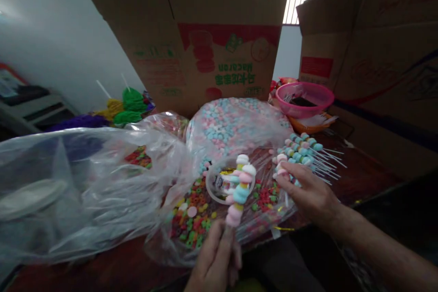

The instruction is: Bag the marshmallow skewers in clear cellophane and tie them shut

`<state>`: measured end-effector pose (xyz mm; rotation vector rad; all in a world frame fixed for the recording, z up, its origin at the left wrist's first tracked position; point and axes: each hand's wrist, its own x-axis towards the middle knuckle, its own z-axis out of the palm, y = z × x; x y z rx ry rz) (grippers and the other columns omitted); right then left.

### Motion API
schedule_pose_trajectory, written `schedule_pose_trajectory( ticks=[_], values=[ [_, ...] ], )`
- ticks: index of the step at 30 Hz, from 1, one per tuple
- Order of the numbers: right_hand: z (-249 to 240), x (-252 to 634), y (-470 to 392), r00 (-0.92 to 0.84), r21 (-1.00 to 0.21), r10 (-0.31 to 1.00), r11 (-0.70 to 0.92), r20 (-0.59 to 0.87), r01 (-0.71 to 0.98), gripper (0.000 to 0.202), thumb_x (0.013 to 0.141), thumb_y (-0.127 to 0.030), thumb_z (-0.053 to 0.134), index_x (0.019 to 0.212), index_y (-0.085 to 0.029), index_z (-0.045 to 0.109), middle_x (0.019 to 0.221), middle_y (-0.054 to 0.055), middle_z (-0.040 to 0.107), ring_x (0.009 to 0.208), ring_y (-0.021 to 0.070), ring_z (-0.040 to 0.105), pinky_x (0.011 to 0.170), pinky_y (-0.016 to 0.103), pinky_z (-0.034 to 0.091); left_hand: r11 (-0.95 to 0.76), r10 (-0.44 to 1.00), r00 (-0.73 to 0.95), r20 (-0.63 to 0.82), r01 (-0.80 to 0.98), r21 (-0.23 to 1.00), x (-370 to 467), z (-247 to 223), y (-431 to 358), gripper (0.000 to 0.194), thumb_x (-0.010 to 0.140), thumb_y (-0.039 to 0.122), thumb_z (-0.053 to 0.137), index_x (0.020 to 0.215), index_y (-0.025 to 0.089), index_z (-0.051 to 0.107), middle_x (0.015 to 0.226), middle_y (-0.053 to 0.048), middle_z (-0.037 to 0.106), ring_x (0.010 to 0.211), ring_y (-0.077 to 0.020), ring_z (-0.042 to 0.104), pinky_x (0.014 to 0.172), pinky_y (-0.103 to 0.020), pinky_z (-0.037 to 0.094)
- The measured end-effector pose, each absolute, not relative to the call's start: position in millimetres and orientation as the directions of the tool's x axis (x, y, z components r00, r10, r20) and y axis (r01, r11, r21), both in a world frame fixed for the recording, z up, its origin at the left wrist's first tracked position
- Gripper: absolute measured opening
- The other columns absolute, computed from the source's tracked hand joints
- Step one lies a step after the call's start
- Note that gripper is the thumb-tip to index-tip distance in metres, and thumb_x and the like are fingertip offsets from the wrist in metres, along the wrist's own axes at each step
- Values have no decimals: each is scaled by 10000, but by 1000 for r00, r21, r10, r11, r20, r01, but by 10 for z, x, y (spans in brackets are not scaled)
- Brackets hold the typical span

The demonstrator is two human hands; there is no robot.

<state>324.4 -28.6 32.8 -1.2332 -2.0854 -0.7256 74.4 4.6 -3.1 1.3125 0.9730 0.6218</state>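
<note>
Pastel marshmallow skewers (242, 194) were gripped by left hand (217, 253), before a round plastic tub (210, 187). Another, rightward, was pinched by right hand (310, 194).

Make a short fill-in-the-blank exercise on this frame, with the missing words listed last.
1. The raised skewered marshmallows are gripped by the person's ____ hand.
2. The pile of marshmallow skewers lies nearest to the person's ____ hand.
3. The upside-down English word on the cardboard box behind the marshmallow bag is ____.
4. The topmost plastic basket at right is coloured ____.

Missing words: left; right; Macaron; pink.
</note>
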Motion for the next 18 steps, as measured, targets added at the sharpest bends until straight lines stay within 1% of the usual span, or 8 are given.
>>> schedule_pose_trajectory(
  ticks=[1,3,6,8,10,14,16,18],
  values=[
    [293,3470,-373,-372,154,590,386,717,909,281,875,-24,432,1121,-111,534,1206,195,465,1164,286,448,898,436,477,274,780,567,-265,72,959,1039,-50,50,347,876,513,420,791,182,476,510,36,521,346,-72,400,357,-180,314],
    [232,3822,-494,-404,196,614,379,678,904,277,875,-23,444,1126,-98,532,1241,212,433,1193,307,424,912,446,469,435,728,617,-299,-79,897,1620,-117,41,311,889,485,390,807,187,429,548,44,540,321,-54,356,383,-190,373],
    [181,4110,-497,-519,289,630,437,578,852,230,890,-48,431,1083,-59,556,1217,230,459,1194,321,417,917,456,463,573,753,494,-435,-165,803,2302,-290,-14,203,923,372,330,854,190,388,629,33,570,320,-50,379,406,-200,415],
    [157,4201,-387,-590,341,629,482,507,807,226,900,-67,415,1058,-63,576,1190,214,498,1192,312,414,911,449,466,651,727,398,-560,-140,746,2597,-415,-74,203,939,361,268,912,192,378,671,21,583,301,-50,387,391,-201,407],
    [114,4272,-228,-653,376,635,534,414,757,227,896,-75,417,1035,-78,597,1154,186,540,1166,292,437,908,445,463,702,670,388,-633,-57,709,2808,-516,-136,266,944,401,219,988,192,377,661,9,584,291,-68,412,364,-204,387],
    [-56,4431,32,-719,375,663,624,211,686,186,852,-65,478,944,-88,638,1081,173,583,1063,272,505,878,432,462,704,601,464,-650,77,706,3124,-631,-170,363,948,402,137,1180,188,317,598,6,559,311,-103,470,383,-226,426],
    [-135,4499,68,-718,357,673,636,178,684,168,831,-60,505,916,-89,647,1082,182,580,1046,279,511,844,418,472,700,583,471,-662,123,704,3240,-671,-128,393,948,386,135,1220,163,311,565,3,546,312,-111,477,391,-233,437],
    [-178,4536,51,-703,328,691,633,170,701,167,819,-60,520,919,-95,649,1091,184,574,1043,285,507,818,412,475,688,574,481,-663,156,709,3319,-708,-65,411,945,379,164,1213,136,359,536,-8,544,306,-119,477,383,-234,432]
  ],
)
